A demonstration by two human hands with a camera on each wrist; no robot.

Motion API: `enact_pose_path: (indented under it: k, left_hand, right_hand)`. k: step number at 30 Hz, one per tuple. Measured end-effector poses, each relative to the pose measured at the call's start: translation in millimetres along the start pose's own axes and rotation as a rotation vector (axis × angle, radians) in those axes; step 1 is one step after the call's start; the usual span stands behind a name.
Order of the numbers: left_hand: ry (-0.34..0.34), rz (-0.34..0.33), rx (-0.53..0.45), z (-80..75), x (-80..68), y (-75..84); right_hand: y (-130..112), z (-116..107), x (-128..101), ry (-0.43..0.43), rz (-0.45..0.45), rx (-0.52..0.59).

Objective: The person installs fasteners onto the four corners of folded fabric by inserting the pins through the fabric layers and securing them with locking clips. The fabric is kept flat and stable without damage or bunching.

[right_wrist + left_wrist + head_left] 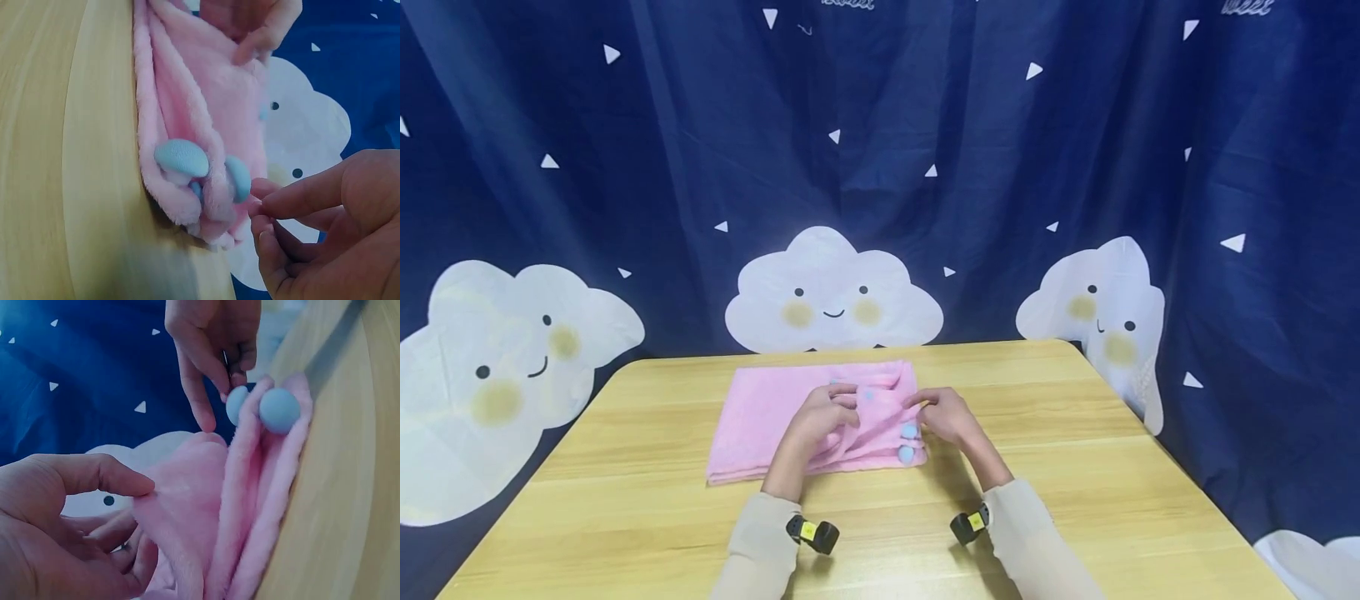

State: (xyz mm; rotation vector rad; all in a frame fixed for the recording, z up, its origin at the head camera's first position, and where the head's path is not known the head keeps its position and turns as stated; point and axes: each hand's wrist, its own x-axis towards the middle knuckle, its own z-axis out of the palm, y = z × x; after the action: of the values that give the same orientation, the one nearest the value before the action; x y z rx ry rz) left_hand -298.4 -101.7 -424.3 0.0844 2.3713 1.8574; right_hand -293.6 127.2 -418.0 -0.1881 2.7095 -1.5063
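Note:
A pink plush cloth (pixel 760 417) lies folded on the table, its right part bunched and lifted. Round light-blue buttons (pixel 906 455) sit along its right edge; in the left wrist view one button (pixel 279 411) shows large on a fold. My left hand (pixel 822 417) pinches a raised layer of the fabric between thumb and fingers, seen close in the left wrist view. At the right edge my right hand (pixel 947 415) pinches the cloth's border, fingertips beside a blue button (pixel 238 179) in the right wrist view. Exactly how much fabric lies between those fingertips is hidden.
The light wooden table (pixel 647 517) has rounded far corners. Behind it hangs a dark blue curtain (pixel 880 192) with white triangles and smiling clouds. Black wrist cameras (pixel 825 537) with yellow labels are strapped over beige sleeves (pixel 760 542).

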Motion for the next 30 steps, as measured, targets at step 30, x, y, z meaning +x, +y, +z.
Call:
enact_pose_path:
  k: [30]
  left_hand:
    - [0.007,0.067,0.264,46.5,-3.2,-0.9]
  right_hand:
    - [1.8,8.2,3.0,-0.096,0.0,0.058]
